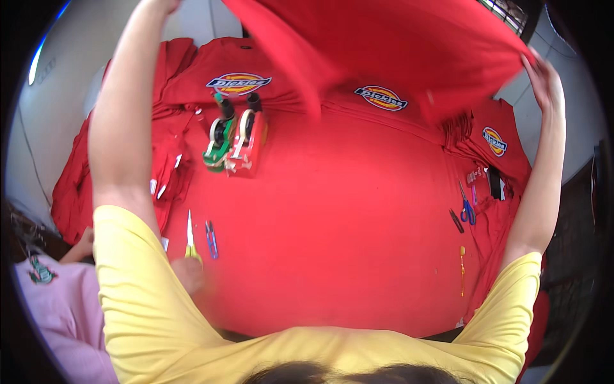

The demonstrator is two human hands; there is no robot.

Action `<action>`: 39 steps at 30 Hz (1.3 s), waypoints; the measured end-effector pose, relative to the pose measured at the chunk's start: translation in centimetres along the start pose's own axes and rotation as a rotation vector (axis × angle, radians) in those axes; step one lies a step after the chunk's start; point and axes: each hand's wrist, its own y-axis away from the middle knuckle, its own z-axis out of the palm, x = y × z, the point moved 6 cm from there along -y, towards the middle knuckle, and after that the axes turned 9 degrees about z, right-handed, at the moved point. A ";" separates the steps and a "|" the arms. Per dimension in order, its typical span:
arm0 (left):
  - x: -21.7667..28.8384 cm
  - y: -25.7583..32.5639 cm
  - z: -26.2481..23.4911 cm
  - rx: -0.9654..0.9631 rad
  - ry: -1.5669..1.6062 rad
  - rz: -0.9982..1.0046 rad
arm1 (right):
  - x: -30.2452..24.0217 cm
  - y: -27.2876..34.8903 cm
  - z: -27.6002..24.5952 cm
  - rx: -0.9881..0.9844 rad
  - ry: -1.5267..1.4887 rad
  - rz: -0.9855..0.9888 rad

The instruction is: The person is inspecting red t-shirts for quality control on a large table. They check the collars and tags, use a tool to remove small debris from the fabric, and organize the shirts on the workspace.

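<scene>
A red shirt (409,45) is stretched up in the air over the far side of the red-covered table (332,230), its lower folds smeared by motion. At the upper right, my right hand (547,80) pinches one edge of it between fingers and thumb. My left arm is raised too, but my left hand (167,5) is mostly cut off by the top edge, its fingers out of sight. Below the lifted cloth lie stacked red shirts (233,67) with oval chest emblems, along the far edge and at the far right.
Green (217,147) and red (249,150) tape dispensers stand far left. Yellow-handled scissors (190,240) and blue thread snips (212,240) lie near left, beside a co-worker's blurred hand (188,274). Blue scissors (467,211), dark snips (456,221) and a thin yellow tool (462,269) lie right.
</scene>
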 end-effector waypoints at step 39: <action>-19.7 43.9 32.2 -0.868 -1.129 -0.069 | 27.6 46.1 -28.3 0.538 1.698 0.384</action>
